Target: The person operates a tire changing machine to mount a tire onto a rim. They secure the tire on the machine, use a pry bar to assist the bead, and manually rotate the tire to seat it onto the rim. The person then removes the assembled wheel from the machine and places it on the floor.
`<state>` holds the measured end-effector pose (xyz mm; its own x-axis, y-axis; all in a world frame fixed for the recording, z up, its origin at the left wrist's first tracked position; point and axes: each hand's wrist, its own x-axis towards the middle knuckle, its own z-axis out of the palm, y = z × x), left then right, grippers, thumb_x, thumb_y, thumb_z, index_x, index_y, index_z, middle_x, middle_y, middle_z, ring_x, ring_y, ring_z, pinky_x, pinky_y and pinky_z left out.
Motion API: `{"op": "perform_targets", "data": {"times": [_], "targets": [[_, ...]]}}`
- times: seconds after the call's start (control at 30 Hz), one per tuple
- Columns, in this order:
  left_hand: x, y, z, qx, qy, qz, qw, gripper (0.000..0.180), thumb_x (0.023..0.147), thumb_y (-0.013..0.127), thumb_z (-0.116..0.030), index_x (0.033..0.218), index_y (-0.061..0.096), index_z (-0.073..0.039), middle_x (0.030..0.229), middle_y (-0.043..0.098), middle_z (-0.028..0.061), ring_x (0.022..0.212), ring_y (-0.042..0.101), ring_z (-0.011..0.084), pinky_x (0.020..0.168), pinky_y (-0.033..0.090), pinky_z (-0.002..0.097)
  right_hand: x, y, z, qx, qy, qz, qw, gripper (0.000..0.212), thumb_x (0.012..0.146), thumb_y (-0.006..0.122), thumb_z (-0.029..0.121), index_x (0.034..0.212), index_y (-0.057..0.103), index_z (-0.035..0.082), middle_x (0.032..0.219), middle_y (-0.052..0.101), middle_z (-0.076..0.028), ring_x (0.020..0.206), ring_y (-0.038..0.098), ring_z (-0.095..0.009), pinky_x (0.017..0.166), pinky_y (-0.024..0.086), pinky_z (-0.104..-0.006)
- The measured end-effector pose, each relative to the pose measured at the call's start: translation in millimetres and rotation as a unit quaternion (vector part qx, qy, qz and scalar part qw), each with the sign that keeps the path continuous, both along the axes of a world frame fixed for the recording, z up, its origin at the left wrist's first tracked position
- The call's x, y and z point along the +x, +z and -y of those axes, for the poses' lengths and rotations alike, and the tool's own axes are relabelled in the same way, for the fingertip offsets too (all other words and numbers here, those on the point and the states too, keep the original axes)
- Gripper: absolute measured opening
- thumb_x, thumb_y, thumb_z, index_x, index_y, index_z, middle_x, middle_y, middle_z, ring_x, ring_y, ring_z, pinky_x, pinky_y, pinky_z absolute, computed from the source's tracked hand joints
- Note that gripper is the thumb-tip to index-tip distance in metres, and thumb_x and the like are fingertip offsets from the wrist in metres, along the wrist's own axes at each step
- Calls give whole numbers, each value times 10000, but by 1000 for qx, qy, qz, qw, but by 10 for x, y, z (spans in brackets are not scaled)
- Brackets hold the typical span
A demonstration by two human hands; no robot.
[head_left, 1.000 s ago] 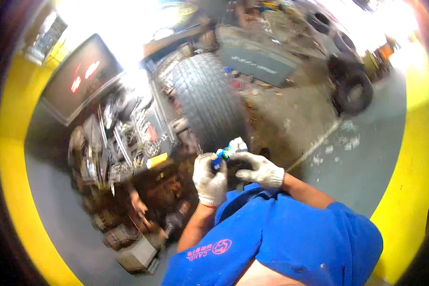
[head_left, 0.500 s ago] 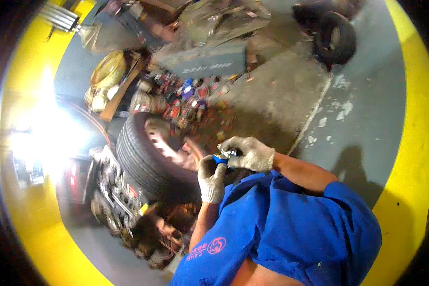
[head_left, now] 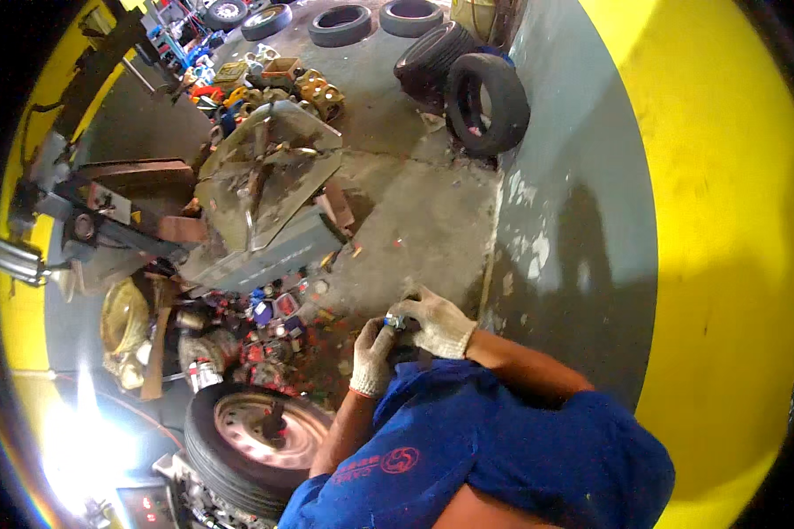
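Note:
Both my hands wear pale knitted work gloves and meet in front of my blue shirt. My left hand is closed, thumb and fingers pinching a small blue and silver piece. From the other side my right hand grips the same piece with bent fingers. Its exact kind is too small to make out, and the gloves cover part of it. To the left of and below my hands a wheel with a black tyre and pale steel rim lies tilted.
Loose small parts and packets litter the floor left of my hands. Beyond them is a machine with a metal turntable. A tyre leans by the grey and yellow wall at right. A bright lamp glares at lower left.
My view has swung up and to the right, so the wheel sits lower and the far tyres show. My hands still hold the small piece together, with less of its blue showing.

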<state>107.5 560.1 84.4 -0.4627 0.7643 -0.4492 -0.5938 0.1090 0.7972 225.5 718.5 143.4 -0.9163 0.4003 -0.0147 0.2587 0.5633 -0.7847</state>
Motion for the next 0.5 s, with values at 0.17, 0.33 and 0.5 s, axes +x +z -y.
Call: {"op": "perform_targets", "data": {"times": [0.17,0.33,0.5], "targets": [[-503,-156,-1160,-88,-65,-100,989,233,1063,550,-128,1201,634,40,1131,691,110,974,680,198,887,570,330,-335,-266,-920,-32,-15,-56,998,560,785,838,85,1305,629,100,1315,616,-196,1170,648,-403,998,548,-449],[-1218,-274,-2574,-55,35,-62,996,256,1011,642,-176,1161,621,30,963,648,110,886,629,200,800,535,347,-1177,-250,-1944,26,-49,-111,992,697,760,781,83,1412,537,82,1269,622,-230,1187,624,-442,1000,538,-487],[-2113,-335,-3717,-33,-132,-201,970,414,1060,590,-373,1294,599,-31,1197,651,134,1076,665,257,873,571,416,-1856,-76,-3267,83,-20,-111,990,658,756,805,137,1356,559,30,1264,643,-222,1065,654,-436,885,567,-484]]}}
